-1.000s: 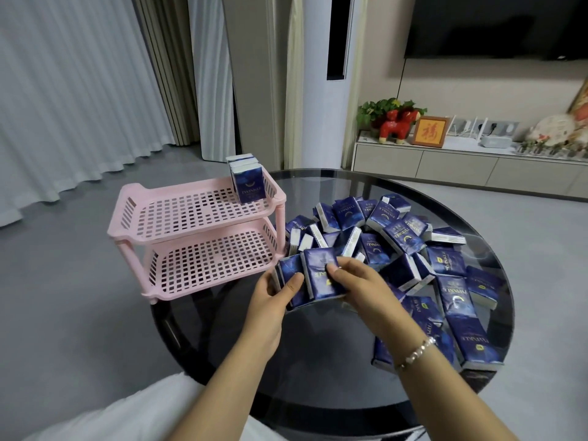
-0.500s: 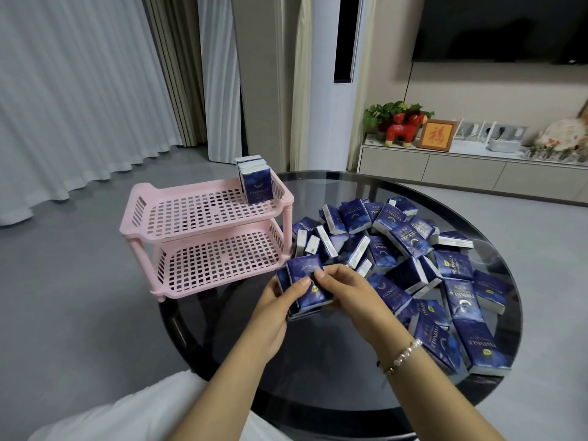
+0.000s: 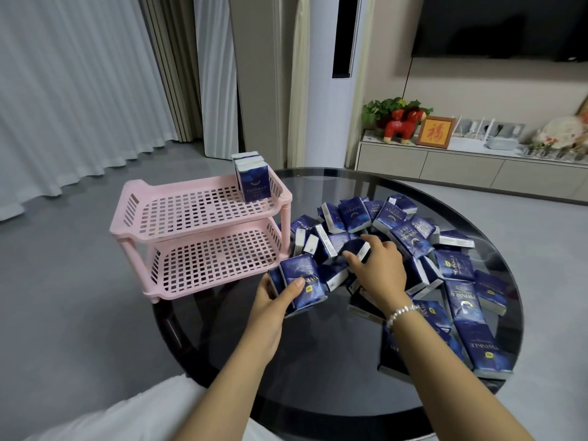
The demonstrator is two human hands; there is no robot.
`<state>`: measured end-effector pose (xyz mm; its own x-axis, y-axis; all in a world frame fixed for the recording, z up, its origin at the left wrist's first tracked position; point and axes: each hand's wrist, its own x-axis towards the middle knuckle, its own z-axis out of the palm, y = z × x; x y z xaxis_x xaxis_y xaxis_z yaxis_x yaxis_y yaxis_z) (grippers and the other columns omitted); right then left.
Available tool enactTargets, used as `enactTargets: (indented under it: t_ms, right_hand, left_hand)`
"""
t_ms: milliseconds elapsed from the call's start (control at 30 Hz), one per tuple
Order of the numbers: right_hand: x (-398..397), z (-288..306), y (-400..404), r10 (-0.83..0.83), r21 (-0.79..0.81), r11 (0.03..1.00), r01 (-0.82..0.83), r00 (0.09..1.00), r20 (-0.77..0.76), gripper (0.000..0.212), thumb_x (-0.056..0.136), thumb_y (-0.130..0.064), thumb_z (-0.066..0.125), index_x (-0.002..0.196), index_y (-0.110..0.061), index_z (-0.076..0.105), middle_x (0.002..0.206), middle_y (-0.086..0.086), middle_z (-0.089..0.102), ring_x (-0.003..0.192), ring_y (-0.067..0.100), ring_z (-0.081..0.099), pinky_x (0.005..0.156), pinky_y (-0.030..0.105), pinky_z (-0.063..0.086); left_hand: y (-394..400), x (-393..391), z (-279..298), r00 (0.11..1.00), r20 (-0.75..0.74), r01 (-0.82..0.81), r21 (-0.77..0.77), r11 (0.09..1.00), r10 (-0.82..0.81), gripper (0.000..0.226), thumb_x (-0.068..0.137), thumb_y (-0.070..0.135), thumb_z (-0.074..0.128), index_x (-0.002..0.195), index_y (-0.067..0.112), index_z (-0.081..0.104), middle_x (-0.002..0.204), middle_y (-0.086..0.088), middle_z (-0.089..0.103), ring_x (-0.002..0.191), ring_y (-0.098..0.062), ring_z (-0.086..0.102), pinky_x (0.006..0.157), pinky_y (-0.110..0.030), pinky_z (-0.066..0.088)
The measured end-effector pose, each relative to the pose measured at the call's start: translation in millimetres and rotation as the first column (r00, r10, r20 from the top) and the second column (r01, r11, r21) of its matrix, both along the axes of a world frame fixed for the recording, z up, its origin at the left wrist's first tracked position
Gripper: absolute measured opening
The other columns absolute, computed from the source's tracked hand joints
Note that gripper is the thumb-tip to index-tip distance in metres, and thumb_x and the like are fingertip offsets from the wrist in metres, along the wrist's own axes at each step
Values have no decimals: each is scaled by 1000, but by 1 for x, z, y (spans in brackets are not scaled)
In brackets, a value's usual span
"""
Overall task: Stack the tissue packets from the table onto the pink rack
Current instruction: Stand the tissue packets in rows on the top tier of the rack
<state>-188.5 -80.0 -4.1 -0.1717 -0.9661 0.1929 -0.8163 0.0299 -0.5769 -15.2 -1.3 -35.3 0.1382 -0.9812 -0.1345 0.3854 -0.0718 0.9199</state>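
My left hand (image 3: 270, 305) has its grip wrapped round a small bundle of packets (image 3: 300, 281) at frame centre — likely gathering a batch for the pink rack (image 3: 203, 237) at centre left — while my right hand (image 3: 377, 265) pinches another packet (image 3: 358, 249) from the pile (image 3: 445, 268) on the surface (image 3: 318, 361).

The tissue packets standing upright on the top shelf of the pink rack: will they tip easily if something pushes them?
Probably yes. The upright packets stand on their narrow ends in the corner of the pink rack, so a nudge toward the open shelf could topple them. They look soft and light, and the rim beside them is low.
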Motion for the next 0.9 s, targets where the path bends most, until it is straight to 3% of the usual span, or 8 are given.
enactTargets:
  t_ms: [200, 300, 400, 500, 600, 700, 800, 900]
  right_hand:
    - [0, 2, -15, 6, 112, 994, -20, 993, 119, 66, 80, -42, 68, 137, -22, 41, 130, 16, 48, 114, 31, 52, 85, 38, 48]
    - [-5, 0, -15, 5, 109, 993, -42, 945, 326, 56, 76, -31, 75, 123, -16, 48, 112, 13, 63, 95, 26, 63, 82, 41, 53]
    - [-9, 7, -7, 34, 55, 995, -86, 787, 616, 38, 78, -12, 73, 109, -14, 51, 92, 7, 68, 72, 19, 67, 64, 31, 55]
    - [-13, 18, 4, 111, -24, 989, -143, 643, 757, 36, 81, -3, 68, 114, -14, 55, 77, 0, 60, 61, 9, 61, 50, 17, 49]
    - [-18, 24, 15, 191, -74, 969, -237, 522, 831, 37, 84, 0, 63, 115, -20, 58, 71, -4, 55, 62, 8, 58, 58, 18, 48]
    - [-16, 25, 25, 220, -79, 939, -334, 410, 885, 34, 86, 1, 60, 109, -23, 62, 67, -5, 53, 64, 12, 54, 62, 21, 48]
    - [-3, 24, 36, 125, -14, 935, -354, 292, 948, 21, 84, 3, 61, 96, -13, 55, 81, 7, 57, 57, 12, 55, 56, 19, 51]
    - [16, 20, 48, 58, 20, 944, -330, 224, 973, 26, 86, 4, 56, 95, -17, 44, 81, 9, 55, 60, 17, 56, 59, 29, 52]
  left_hand:
    - [-1, 2, -3, 1000, -26, 4, -7, 1000, -4, 47, 72, 19, 71, 117, 16, 58, 118, -7, 68, 108, -20, 65, 103, -38, 45]
    - [0, 2, -3, 1000, -28, 4, -18, 1000, -4, 47, 73, 19, 71, 118, 15, 57, 120, -8, 67, 109, -21, 65, 102, -38, 45]
    - [1, 4, -3, 1000, -20, 11, -24, 1000, -11, 51, 71, 20, 72, 119, 15, 57, 118, -7, 68, 110, -22, 64, 104, -40, 44]
    - [2, 6, -5, 1000, 12, 20, -31, 999, -20, 61, 67, 25, 83, 121, 16, 56, 119, -5, 68, 112, -21, 64, 106, -42, 43]
    - [5, 9, -5, 999, 46, 11, -36, 999, -9, 76, 54, 39, 83, 122, 17, 57, 119, -2, 68, 113, -18, 63, 106, -40, 43]
    - [8, 13, -5, 998, 62, 7, -40, 999, -4, 71, 59, 33, 85, 122, 16, 57, 119, -2, 68, 114, -19, 63, 102, -36, 44]
    - [11, 15, -4, 999, 44, -30, -48, 998, 32, 65, 61, 27, 81, 121, 15, 57, 118, -3, 68, 112, -19, 63, 95, -29, 46]
    - [15, 14, -4, 999, 26, -37, -41, 998, 39, 58, 66, 23, 76, 120, 13, 57, 117, -5, 69, 108, -18, 65, 92, -28, 47]
